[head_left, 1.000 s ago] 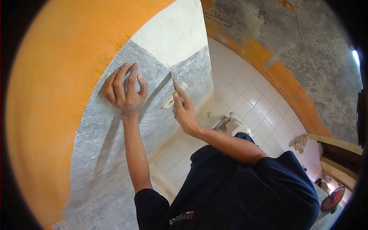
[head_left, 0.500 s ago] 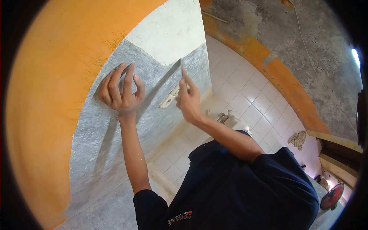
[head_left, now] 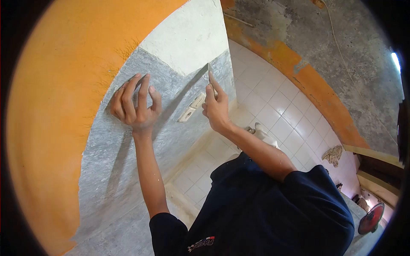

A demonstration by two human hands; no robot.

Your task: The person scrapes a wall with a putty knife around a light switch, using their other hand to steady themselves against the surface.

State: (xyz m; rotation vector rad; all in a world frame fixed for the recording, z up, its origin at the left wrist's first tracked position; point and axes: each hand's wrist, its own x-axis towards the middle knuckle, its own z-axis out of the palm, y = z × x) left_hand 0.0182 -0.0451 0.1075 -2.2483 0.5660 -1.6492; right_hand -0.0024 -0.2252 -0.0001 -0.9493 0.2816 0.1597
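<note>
My left hand (head_left: 137,104) rests on the grey part of the wall (head_left: 171,85), its fingers apart and bent, holding nothing. To its right, my right hand (head_left: 217,104) grips a thin scraper (head_left: 209,70), with the index finger stretched along it. The scraper's tip meets the wall near the lower edge of the white patch (head_left: 192,38). Most of the handle is hidden in the palm. Just left of my right hand, a white socket plate (head_left: 186,114) and a second plate (head_left: 197,100) sit on the wall.
Orange paint (head_left: 42,128) covers the left of the wall. White floor tiles (head_left: 277,102) lie beyond my right arm. A crumpled cloth (head_left: 332,156) is on the floor at the right, and a red round object (head_left: 371,218) stands at the lower right.
My right hand has moved a little to the right with the scraper, showing more of the socket plates. My left hand has stayed nearly still on the wall.
</note>
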